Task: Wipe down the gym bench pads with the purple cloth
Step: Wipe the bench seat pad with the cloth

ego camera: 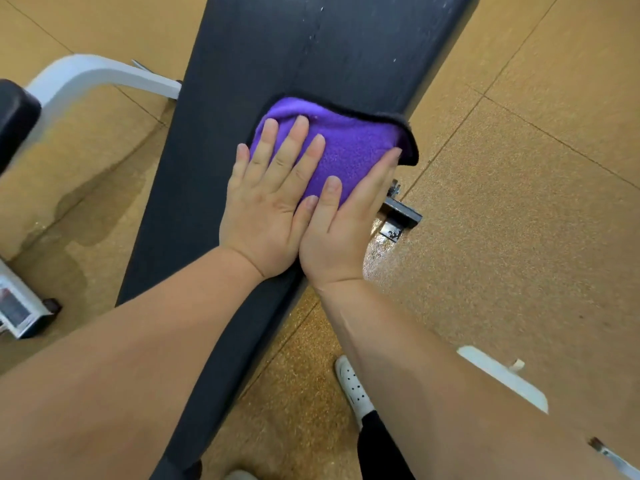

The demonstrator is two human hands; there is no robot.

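Observation:
A long black bench pad (214, 140) runs from the bottom centre up to the top of the view. A folded purple cloth (356, 143) with a dark edge lies on the pad near its right side. My left hand (266, 199) presses flat on the cloth's left part, fingers spread. My right hand (343, 230) lies beside it, thumb and fingers flat on the cloth's near right edge, next to the pad's side. Both palms press down; neither hand curls around the cloth.
A white metal frame arm (97, 76) and another black pad (14, 119) stand to the left. A dark metal bracket (398, 216) sticks out under the bench on the right. Tan cork-like floor (519, 202) surrounds the bench, with a wet patch at left. A white shoe (353, 389) stands below.

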